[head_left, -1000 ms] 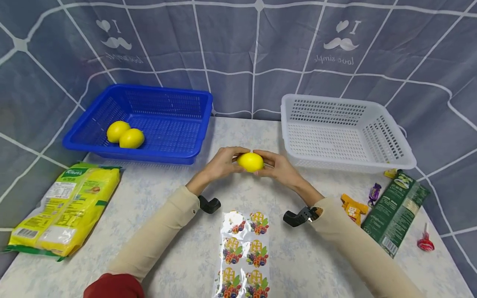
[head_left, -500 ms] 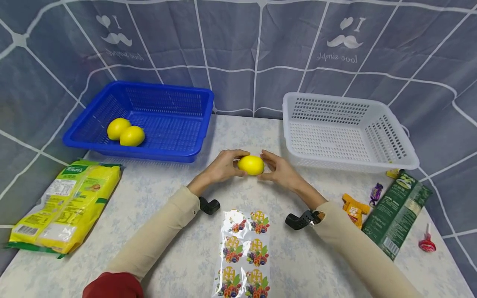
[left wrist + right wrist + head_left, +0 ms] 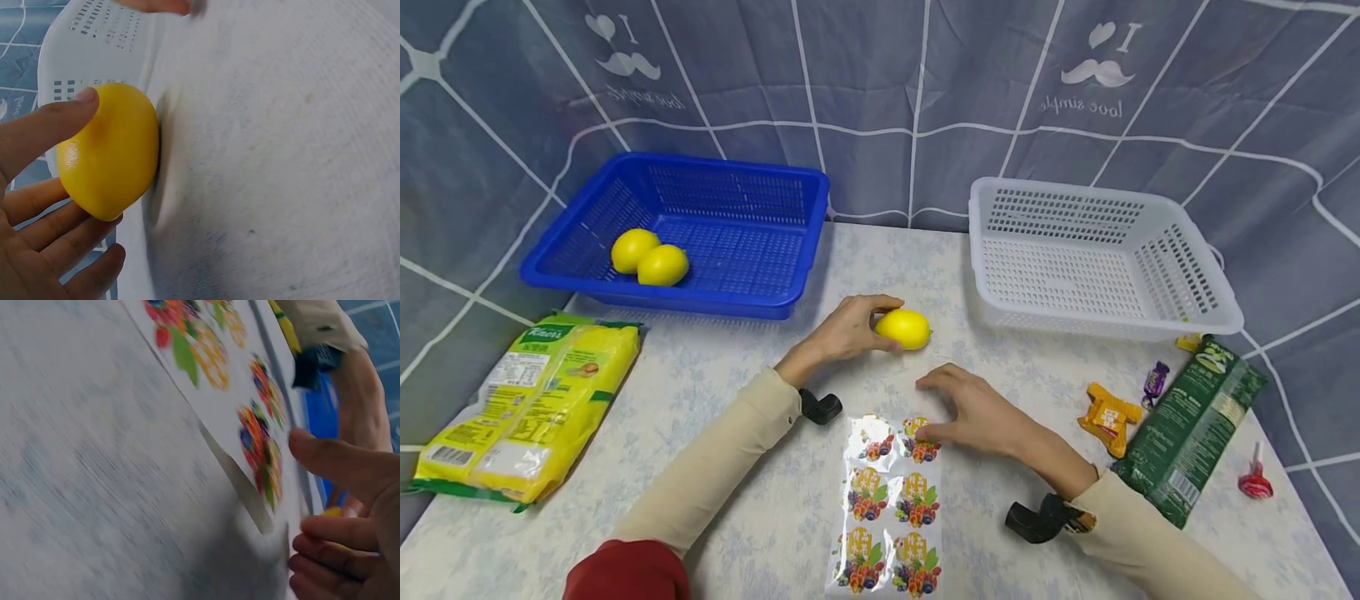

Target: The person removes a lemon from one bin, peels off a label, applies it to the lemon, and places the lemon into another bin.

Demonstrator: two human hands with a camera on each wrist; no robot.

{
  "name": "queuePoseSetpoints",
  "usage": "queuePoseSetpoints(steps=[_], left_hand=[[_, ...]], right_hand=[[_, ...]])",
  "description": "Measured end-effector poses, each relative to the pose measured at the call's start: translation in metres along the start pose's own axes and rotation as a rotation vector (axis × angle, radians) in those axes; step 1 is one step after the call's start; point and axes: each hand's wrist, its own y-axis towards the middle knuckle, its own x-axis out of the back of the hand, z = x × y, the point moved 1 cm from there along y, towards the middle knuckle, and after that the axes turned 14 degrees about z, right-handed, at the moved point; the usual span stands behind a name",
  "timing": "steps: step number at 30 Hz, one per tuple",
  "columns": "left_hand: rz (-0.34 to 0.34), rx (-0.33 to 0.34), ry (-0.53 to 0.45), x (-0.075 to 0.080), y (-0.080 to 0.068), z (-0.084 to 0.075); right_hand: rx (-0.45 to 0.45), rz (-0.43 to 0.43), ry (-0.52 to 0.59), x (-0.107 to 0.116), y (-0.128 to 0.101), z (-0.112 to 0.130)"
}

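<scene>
Lemon (image 3: 903,328) is sitting low over the middle of the table (image 3: 715,392) in the head view, between the blue basket (image 3: 737,300) and the white basket (image 3: 1097,321), with the left hand (image 3: 847,328) gripping it from the left side, thumb over the top. Whether it is touching the cloth is not clear from this view. The right hand (image 3: 973,408) is hovering apart from the fruit, nearer the person, fingers spread and relaxed with nothing in them, its fingertips lying over the far corner of the foil snack sheet (image 3: 889,500). Two more lemons (image 3: 647,257) are lying in the blue basket. A yellow packet (image 3: 523,412) is lying at the left edge, and a green packet (image 3: 1191,425) with small sweets (image 3: 1108,414) is lying at the right.

From the left wrist camera, the lemon (image 3: 109,150) is being held by the thumb above and the curled fingers (image 3: 56,240) below, its side resting against the tablecloth (image 3: 281,175).

From the right wrist camera, blurred, the open right hand's fingers (image 3: 337,540) are hanging just beside the lifted corner of the snack sheet (image 3: 225,381), holding nothing.
</scene>
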Motion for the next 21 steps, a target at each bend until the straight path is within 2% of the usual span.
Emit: queuePoseSetpoints(steps=[4, 8, 12, 16, 18, 21], left_hand=[[-0.006, 0.01, 0.003, 0.003, -0.004, -0.004], [-0.027, 0.008, 0.001, 0.008, -0.01, -0.009], [-0.041, -0.033, 0.003, 0.014, -0.018, -0.014], [-0.016, -0.087, 0.006, 0.019, -0.03, -0.02], [0.024, -0.115, -0.012, 0.022, -0.038, -0.024], [0.129, -0.172, -0.074, 0.027, -0.051, -0.03]], right_hand=[[0.021, 0.063, -0.118, -0.011, 0.0, 0.01], [0.019, 0.058, -0.112, -0.014, 0.002, 0.013], [-0.01, 0.078, -0.023, -0.014, 0.004, 0.012], [-0.02, 0.111, 0.108, -0.011, 0.004, 0.011], [-0.02, 0.133, 0.216, -0.008, 0.003, 0.012], [-0.022, 0.162, 0.398, 0.002, 0.001, 0.013]])
